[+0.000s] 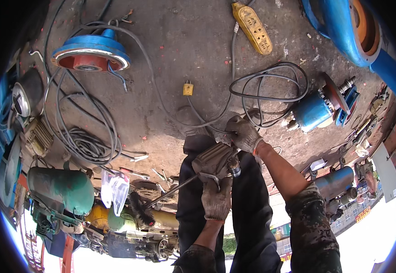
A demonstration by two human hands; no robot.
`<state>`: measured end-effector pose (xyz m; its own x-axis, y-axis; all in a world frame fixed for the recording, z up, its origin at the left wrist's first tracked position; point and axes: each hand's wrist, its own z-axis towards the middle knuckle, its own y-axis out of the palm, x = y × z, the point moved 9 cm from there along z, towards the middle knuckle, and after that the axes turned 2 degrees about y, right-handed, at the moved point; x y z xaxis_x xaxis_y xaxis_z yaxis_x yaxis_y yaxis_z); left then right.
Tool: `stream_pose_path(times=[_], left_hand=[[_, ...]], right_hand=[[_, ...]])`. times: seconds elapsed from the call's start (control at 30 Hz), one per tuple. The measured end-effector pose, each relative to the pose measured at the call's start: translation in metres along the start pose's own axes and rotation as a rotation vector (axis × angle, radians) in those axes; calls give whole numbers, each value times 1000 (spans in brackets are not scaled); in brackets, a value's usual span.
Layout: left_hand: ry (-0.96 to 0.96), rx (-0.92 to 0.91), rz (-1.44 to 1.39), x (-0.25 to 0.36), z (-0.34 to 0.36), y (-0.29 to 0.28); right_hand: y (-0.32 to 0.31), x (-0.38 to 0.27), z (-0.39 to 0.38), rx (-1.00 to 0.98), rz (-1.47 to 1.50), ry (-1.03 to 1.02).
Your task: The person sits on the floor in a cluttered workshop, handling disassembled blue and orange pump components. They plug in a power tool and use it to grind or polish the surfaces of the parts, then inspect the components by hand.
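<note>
L hand [217, 200] (rough knit glove) clamped on ribbed tool [211, 157]; R hand [244, 133], can't tell.

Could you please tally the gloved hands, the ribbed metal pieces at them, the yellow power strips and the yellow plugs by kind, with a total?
Gloved hands: 2 (left hand, right hand)
Ribbed metal piece: 1
Yellow power strip: 1
Yellow plug: 1
Total: 5

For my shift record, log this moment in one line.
Left hand: holding grey tool | right hand: by tool's far end | plug: on floor, apart from power strip
</note>
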<state>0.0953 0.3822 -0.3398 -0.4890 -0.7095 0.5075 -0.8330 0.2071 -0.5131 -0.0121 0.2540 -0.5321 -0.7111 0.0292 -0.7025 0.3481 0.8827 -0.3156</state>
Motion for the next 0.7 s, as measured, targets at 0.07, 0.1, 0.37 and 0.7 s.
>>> stream_pose_path(times=[0.07, 0.1, 0.37, 0.7], left_hand=[[-4, 28, -34, -7, -1, 4], [59, 32, 37, 0, 3, -1], [59, -9, 22, 13, 11, -7], [-23, 117, -75, -10, 8, -1]], right_hand=[[-49, -25, -30, 8, 130, 38], [-72, -45, -46, 50, 172, -21], [-115, -168, -156, -415, 598, 263], [-283, -77, -17, 782, 379, 219]])
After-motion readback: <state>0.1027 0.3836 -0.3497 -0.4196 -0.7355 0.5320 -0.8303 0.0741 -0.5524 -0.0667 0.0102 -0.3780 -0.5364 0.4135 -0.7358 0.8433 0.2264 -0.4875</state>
